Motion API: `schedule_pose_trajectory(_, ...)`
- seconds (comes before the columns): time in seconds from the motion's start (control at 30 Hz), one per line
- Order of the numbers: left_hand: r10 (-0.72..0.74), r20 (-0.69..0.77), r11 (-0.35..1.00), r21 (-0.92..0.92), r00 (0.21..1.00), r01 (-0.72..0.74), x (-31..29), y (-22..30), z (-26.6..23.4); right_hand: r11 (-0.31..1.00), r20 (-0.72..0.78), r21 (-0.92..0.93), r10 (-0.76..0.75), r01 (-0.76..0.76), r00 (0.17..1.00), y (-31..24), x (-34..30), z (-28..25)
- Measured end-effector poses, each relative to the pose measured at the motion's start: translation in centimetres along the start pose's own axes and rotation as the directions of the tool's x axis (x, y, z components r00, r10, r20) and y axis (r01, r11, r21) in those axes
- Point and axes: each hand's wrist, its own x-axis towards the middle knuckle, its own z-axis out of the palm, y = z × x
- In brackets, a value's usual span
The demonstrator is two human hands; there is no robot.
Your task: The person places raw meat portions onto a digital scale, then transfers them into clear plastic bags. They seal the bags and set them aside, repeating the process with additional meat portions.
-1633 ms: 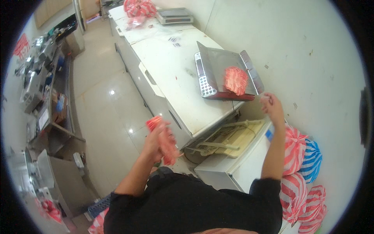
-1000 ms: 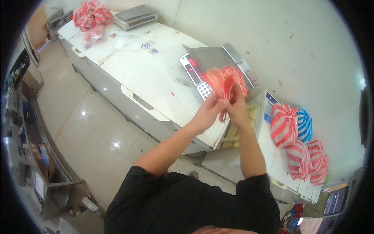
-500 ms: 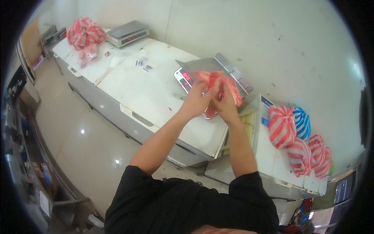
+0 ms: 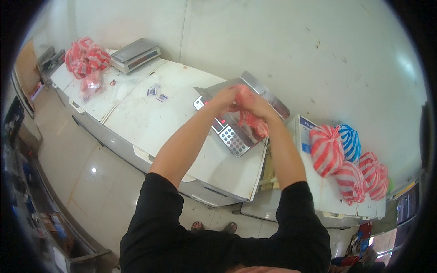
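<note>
A red-and-pale plastic bag (image 4: 256,126) is gathered between my two hands, over the plate of a digital scale (image 4: 235,140). My left hand (image 4: 223,101) is closed on the bag's upper left part, above the scale's display end. On the other side my right hand (image 4: 260,108) grips the bunched plastic, its fingers partly hidden. Part of the bag hangs below the right hand, near the plate's edge. What is inside the bag cannot be made out. The scale's keypad and lit red digits show beneath my arms.
The scale stands on a white chest freezer (image 4: 150,123). Farther left are a second scale (image 4: 135,54), a striped bag (image 4: 86,57) and a clear bag (image 4: 92,83). Small packets (image 4: 161,97) lie midway. At right, several tied red-striped bags (image 4: 327,151) and a blue-striped bag (image 4: 349,143) crowd another freezer.
Both hands have shifted with the bag toward the scale's back, and the keypad has come into view. The bag is bunched tighter between them. My view has tilted slightly.
</note>
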Motion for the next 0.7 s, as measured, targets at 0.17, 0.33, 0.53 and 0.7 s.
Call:
schedule_pose_trajectory(0.17, 0.329, -0.570, 0.882, 0.471, 0.753, -0.029, 0.4, 1.9, -4.8, 0.838, -0.132, -0.516, 0.125, -0.176, 0.983, -0.9, 3.8, 2.9)
schedule_pose_trajectory(0.33, 0.519, -0.499, 0.854, 0.272, 0.694, -0.443, -9.9, 2.5, -7.0, 0.987, -0.036, -0.122, 0.102, -0.106, 0.994, -2.1, -0.3, -1.0)
schedule_pose_trajectory(0.53, 0.548, -0.531, 0.826, 0.222, 0.647, -0.518, -18.6, -8.2, -3.0, 0.983, -0.003, 0.182, 0.011, -0.010, 1.000, -2.7, -15.6, -5.2)
schedule_pose_trajectory(0.7, 0.551, -0.344, 0.811, 0.437, 0.761, -0.389, -22.5, -17.7, 9.9, 0.946, -0.066, 0.258, 0.220, -0.197, 0.973, 3.3, -33.0, -7.7)
